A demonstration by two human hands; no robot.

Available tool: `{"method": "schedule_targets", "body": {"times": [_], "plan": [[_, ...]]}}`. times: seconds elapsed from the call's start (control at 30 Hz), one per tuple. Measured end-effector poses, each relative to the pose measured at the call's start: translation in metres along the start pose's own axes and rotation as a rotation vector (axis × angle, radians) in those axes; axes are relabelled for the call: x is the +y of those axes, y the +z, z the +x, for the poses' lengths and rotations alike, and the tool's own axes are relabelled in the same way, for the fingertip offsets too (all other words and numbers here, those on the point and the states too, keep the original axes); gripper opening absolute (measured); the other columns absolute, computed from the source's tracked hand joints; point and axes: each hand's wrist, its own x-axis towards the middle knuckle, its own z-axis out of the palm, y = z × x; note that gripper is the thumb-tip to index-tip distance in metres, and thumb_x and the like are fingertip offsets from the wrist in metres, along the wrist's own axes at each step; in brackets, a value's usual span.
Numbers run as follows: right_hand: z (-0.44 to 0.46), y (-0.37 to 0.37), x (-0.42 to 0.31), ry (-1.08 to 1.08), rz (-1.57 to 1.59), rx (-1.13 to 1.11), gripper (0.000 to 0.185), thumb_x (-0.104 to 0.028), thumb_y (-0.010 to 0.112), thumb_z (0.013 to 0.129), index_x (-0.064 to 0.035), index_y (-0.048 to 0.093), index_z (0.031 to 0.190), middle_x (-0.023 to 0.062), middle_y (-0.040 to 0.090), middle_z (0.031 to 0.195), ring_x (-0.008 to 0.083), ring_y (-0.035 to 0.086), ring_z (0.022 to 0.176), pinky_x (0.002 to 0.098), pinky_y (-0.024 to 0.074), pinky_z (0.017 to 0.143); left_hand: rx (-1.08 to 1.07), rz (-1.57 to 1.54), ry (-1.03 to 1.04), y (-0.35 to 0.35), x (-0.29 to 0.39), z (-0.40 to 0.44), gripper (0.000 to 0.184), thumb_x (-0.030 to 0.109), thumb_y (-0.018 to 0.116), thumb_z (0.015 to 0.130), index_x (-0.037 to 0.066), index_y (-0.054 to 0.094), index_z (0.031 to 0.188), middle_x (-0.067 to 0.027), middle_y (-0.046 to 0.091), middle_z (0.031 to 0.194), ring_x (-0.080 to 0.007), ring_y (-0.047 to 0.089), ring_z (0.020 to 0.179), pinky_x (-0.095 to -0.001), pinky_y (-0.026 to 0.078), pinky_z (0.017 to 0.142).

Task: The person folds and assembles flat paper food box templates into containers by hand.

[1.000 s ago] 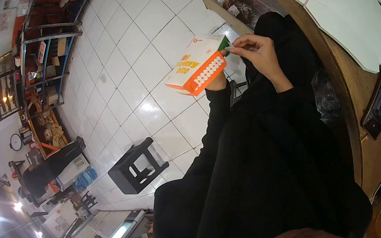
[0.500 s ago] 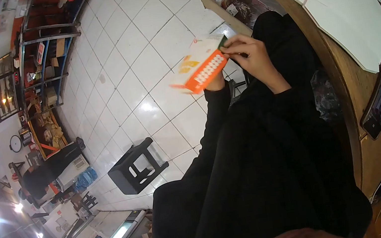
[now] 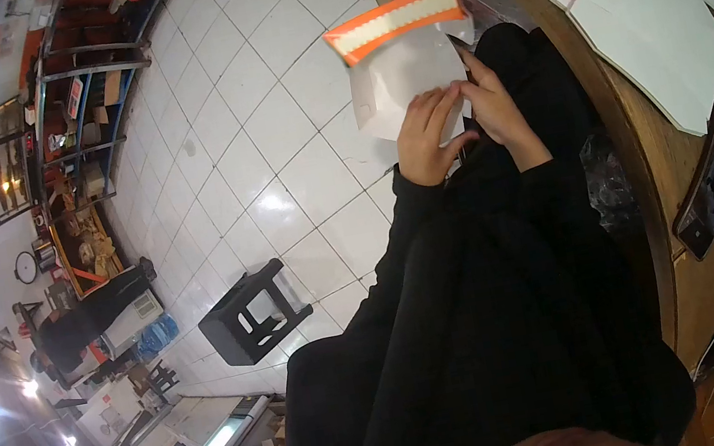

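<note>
A paper food box (image 3: pixel 408 77), partly folded, is held in front of my lap. Its plain white side faces me, and an orange flap with a scalloped white band runs across its far end. My left hand (image 3: pixel 430 140) lies over the near edge, fingers together on the white board and thumb below. At the near right corner, my right hand (image 3: pixel 499 109) grips the side of the box, its fingertips meeting those of the left. The fingers behind the board are hidden.
Stacked white cardboard sheets (image 3: pixel 642 5) and a phone (image 3: pixel 711 181) lie on the wooden table (image 3: pixel 671 293) to my right. A black stool (image 3: pixel 254 314) stands on the tiled floor at left. Farther off, a person in dark clothes (image 3: pixel 94 314) is near shelves.
The box has turned so its white side faces me instead of its orange printed side. My left hand has come from behind it onto the near edge, beside my right hand.
</note>
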Motion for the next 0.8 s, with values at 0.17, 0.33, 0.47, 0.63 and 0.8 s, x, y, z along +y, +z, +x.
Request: {"method": "schedule_targets", "body": {"times": [0.17,0.33,0.47,0.63,0.8], "plan": [[-0.008,-0.015,-0.012,0.133,0.109,-0.061,0.042,0.002,0.048,0.076,0.0015,0.044,0.118,0.0088,0.058,0.101,0.0131,0.055,0.088,0.0224,0.0406,0.079,0.366,-0.011,-0.146,0.008,0.006,-0.005,0.02,-0.005,0.06,0.066,0.004,0.063,0.084,-0.0091,0.059,0.077,-0.0212,0.055,0.069,-0.0281,0.043,0.062],[-0.035,-0.028,-0.071,-0.037,-0.419,0.038,0.019,-0.002,0.054,0.077,0.0035,0.058,0.094,0.0136,0.062,0.09,0.0167,0.06,0.074,0.0262,0.0457,0.067,0.202,-0.489,-0.559,0.034,0.011,-0.015,0.011,0.007,0.058,0.077,-0.002,0.06,0.083,-0.0064,0.059,0.078,-0.0121,0.053,0.063,-0.025,0.042,0.059],[-0.061,-0.042,-0.106,-0.036,-0.878,0.116,0.011,-0.004,0.06,0.072,-0.0005,0.062,0.082,0.0159,0.06,0.083,0.0273,0.059,0.066,0.0292,0.0455,0.06,-0.189,-0.948,-0.845,0.031,0.042,-0.012,0.02,0.014,0.056,0.081,-0.005,0.057,0.088,-0.0061,0.057,0.082,-0.0119,0.055,0.071,-0.0237,0.046,0.058],[-0.08,-0.05,-0.106,-0.166,-0.876,0.131,0.015,-0.005,0.062,0.07,-0.0012,0.062,0.085,0.0154,0.06,0.076,0.0294,0.058,0.062,0.03,0.0452,0.058,0.039,-1.213,-1.127,0.034,0.055,-0.011,0.017,0.009,0.058,0.079,-0.002,0.053,0.092,-0.009,0.057,0.084,-0.0183,0.059,0.078,-0.0286,0.052,0.066],[-0.082,-0.053,-0.091,0.027,-0.701,0.16,0.016,-0.004,0.062,0.071,0.0009,0.06,0.087,0.0151,0.061,0.079,0.0196,0.061,0.065,0.0277,0.0462,0.059,-0.08,-1.297,-0.978,0.039,0.042,-0.019,0.013,0.005,0.058,0.079,0.0,0.052,0.089,-0.0098,0.057,0.086,-0.0189,0.059,0.078,-0.0308,0.053,0.066]]}}
